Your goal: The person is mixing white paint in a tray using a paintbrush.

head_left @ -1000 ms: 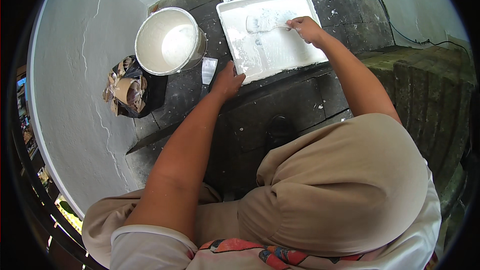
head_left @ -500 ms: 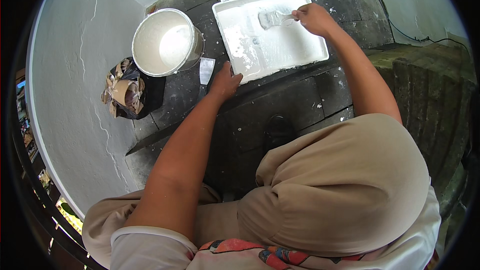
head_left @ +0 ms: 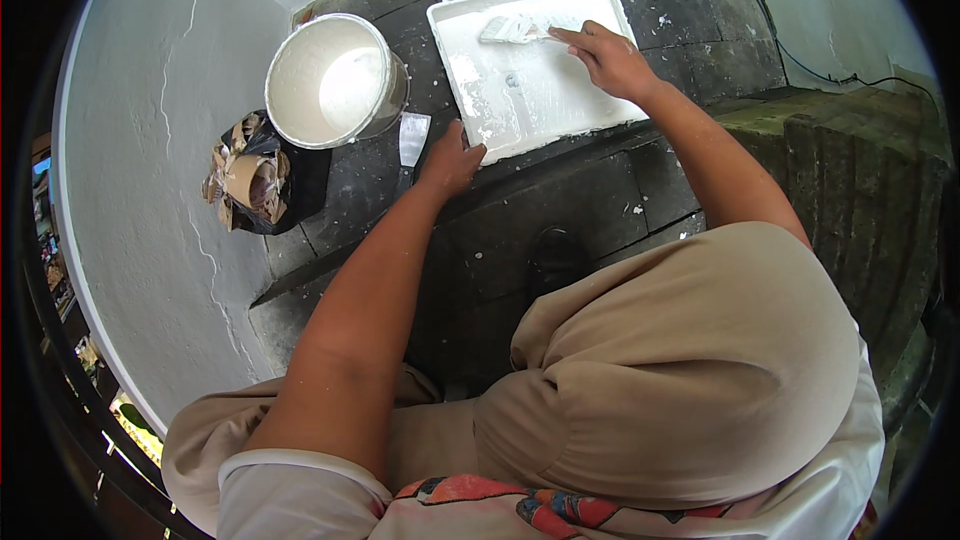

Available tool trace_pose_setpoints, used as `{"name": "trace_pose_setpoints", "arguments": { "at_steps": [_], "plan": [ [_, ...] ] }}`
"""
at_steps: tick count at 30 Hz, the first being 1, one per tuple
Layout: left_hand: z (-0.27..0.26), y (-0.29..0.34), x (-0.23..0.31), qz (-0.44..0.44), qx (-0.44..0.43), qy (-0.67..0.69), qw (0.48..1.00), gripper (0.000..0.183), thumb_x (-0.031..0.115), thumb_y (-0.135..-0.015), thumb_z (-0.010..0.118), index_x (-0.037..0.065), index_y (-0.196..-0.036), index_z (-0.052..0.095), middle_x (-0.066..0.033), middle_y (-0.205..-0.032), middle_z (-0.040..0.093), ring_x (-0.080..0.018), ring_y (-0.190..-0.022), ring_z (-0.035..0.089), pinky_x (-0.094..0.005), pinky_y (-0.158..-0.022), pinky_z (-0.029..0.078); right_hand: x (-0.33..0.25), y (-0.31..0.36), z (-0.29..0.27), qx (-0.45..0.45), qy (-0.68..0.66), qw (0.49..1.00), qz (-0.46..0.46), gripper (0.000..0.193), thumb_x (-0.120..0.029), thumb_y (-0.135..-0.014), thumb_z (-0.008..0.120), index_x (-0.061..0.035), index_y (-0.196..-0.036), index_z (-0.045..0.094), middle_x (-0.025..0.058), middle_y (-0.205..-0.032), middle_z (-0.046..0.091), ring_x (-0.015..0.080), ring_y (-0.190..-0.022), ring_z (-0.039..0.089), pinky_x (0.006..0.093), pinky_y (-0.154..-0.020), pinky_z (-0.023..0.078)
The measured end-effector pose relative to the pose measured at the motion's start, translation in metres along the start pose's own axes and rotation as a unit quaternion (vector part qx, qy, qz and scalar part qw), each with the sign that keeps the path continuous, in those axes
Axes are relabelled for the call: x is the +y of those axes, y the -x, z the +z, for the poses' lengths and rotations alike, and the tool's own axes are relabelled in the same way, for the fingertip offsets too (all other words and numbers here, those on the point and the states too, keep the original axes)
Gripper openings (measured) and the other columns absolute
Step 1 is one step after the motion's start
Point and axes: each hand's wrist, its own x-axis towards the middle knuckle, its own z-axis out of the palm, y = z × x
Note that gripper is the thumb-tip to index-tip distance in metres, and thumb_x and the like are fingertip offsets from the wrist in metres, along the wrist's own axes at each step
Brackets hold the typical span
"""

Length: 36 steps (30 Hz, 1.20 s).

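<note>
A white paint tray (head_left: pixel 606 8) lies on the dark tiled floor, coated with white paint. My left hand (head_left: pixel 452 162) grips the tray's near left corner, thumb on the rim. In my right hand (head_left: pixel 614 62) is a paintbrush (head_left: pixel 512 31), held by its handle with its white-coated bristles in the upper part of the tray. A putty knife (head_left: pixel 414 138) with a paint-smeared blade lies just left of my left hand. Left of the tray stands a white paint bucket (head_left: pixel 283 100), its inside coated white.
Beside the bucket sits a black plastic bag (head_left: pixel 285 202) with a brown cardboard roll (head_left: pixel 245 182) in it. A grey cracked wall (head_left: pixel 160 230) rises at the left. A mossy stone ledge (head_left: pixel 850 180) and a dark cable (head_left: pixel 765 15) are at the right.
My right hand has moved left and slightly down, and the brush has shifted left and up across the tray. My left hand stays at the tray's corner.
</note>
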Motion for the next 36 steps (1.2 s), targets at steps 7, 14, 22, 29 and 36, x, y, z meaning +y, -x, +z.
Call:
{"name": "trace_pose_setpoints", "arguments": {
  "at_steps": [7,14,22,29,36],
  "plan": [
    [0.0,0.001,-0.001,0.003,0.0,0.017,1.0,0.041,0.025,-0.082,0.063,-0.001,-0.108,0.045,-0.0239,-0.098,0.061,-0.0413,-0.094,0.06,-0.0442,-0.08,0.046,0.021,-0.001,0.004,-0.083,0.09,0.987,0.108,0.043,-0.012,-0.09,0.051,-0.0299,-0.128,0.057,0.0086,-0.098,0.059,0.0281,-0.093,0.061,0.0395,-0.085,0.05],
    [-0.003,0.006,0.007,-0.003,0.009,-0.025,1.0,0.041,0.026,-0.082,0.062,-0.001,-0.108,0.045,-0.0248,-0.097,0.061,-0.0425,-0.094,0.06,-0.0446,-0.08,0.046,-0.004,-0.03,-0.038,-0.133,0.211,0.967,0.054,0.038,-0.009,-0.087,0.05,-0.026,-0.117,0.066,0.0126,-0.098,0.065,0.0312,-0.092,0.063,0.0417,-0.082,0.05],
    [-0.003,0.006,0.013,-0.004,0.007,-0.047,0.999,0.044,0.028,-0.082,0.063,-0.001,-0.11,0.045,-0.025,-0.1,0.061,-0.0426,-0.096,0.06,-0.0448,-0.081,0.046,-0.016,-0.019,-0.069,-0.049,0.02,0.983,0.174,0.027,-0.025,-0.094,0.052,-0.0117,-0.113,0.066,0.0194,-0.1,0.066,0.0386,-0.094,0.062,0.0437,-0.083,0.048],
    [0.0,0.003,0.012,0.01,0.006,-0.026,1.0,0.044,0.029,-0.082,0.062,-0.001,-0.109,0.045,-0.0249,-0.099,0.061,-0.0429,-0.094,0.059,-0.0454,-0.081,0.046,-0.022,-0.007,-0.037,-0.042,0.124,0.96,0.249,0.024,-0.022,-0.093,0.05,-0.0106,-0.105,0.067,0.0179,-0.096,0.067,0.0373,-0.09,0.064,0.0479,-0.079,0.05],
    [-0.001,0.001,0.006,-0.001,0.002,-0.026,1.0,0.043,0.029,-0.082,0.062,-0.001,-0.109,0.045,-0.0251,-0.098,0.06,-0.043,-0.093,0.059,-0.0455,-0.08,0.046,-0.068,-0.027,-0.005,-0.124,0.105,0.97,0.182,0.023,-0.017,-0.091,0.05,-0.0108,-0.104,0.068,0.0168,-0.099,0.068,0.034,-0.095,0.065,0.0435,-0.082,0.051]
  ]
}}
